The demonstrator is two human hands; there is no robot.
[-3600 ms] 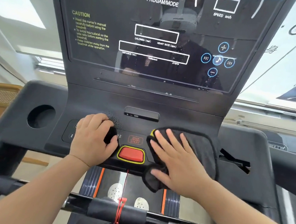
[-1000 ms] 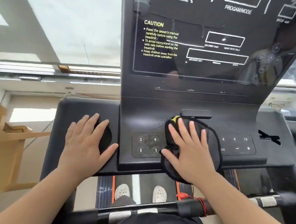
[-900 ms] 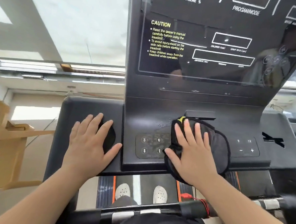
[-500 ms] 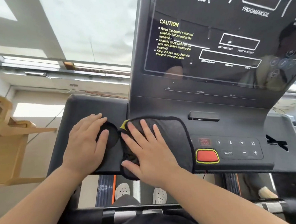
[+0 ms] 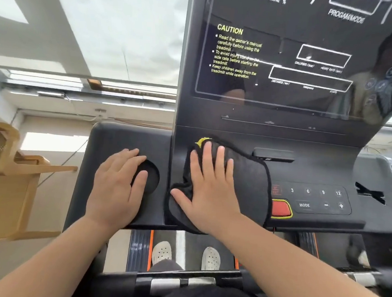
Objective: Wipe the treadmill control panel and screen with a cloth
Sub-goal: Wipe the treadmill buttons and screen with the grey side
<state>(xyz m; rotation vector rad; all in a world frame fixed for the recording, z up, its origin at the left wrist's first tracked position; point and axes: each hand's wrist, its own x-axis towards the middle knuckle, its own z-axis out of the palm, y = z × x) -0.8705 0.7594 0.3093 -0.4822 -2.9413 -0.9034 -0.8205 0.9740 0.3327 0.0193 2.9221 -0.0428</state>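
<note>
Black control panel (image 5: 316,170), matte, under the upright screen. A dark cloth (image 5: 250,182) with a yellow tag lies flat on its left part. The cloth's near end drapes over the front edge, and its right edge meets the red button (image 5: 280,208). Right hand (image 5: 210,195) lies flat on the cloth, fingers spread. Keypad (image 5: 314,198) is bare, right of the cloth. On the left wing, the left hand (image 5: 115,189) rests flat, fingertips over the round recess (image 5: 151,180).

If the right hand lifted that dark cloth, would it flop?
Likely floppy: the cloth bunches at the thumb of the right hand and drapes over the front edge of the control panel. Probably light: it looks thin.
</note>
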